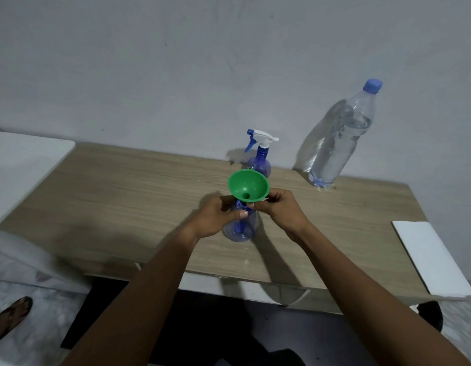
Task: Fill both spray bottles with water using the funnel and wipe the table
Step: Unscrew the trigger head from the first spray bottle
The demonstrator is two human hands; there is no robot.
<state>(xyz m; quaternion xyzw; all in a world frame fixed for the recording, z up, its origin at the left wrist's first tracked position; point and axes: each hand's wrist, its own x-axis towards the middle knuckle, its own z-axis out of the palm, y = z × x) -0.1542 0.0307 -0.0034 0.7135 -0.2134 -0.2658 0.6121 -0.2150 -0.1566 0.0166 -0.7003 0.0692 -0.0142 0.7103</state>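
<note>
- Head view: a wooden table (pixel 123 196) stands against a pale grey wall (pixel 176 62), seen from above and in front.
- Near the middle of the table an open blue spray bottle (pixel 241 229) stands upright, with no spray head on it.
- A green funnel (pixel 248 186) sits over that bottle's neck, its wide mouth tilted toward the camera; the spout end is hidden behind the fingers, so how far it sits in the neck cannot be told.
- The left hand (pixel 218 219) is curled around the upper part of the open bottle, thumb across the front, fingers closed on the neck just under the funnel.
- The right hand (pixel 280 210) pinches the funnel's lower cone from the right side, fingertips closed on it and touching the left hand's thumb area.
- Behind the funnel, close to the wall, a second blue spray bottle (pixel 259 162) stands with its white and blue trigger head (pixel 259 138) screwed on.
- To the right of it a large clear water bottle (pixel 340 143) with a blue cap (pixel 372 85) stands at the wall, partly filled with water.
- A white folded cloth (pixel 429 257) lies at the table's right front edge, well apart from the bottles.
- A foot in a sandal (pixel 11 317) shows on the floor at lower left.
</note>
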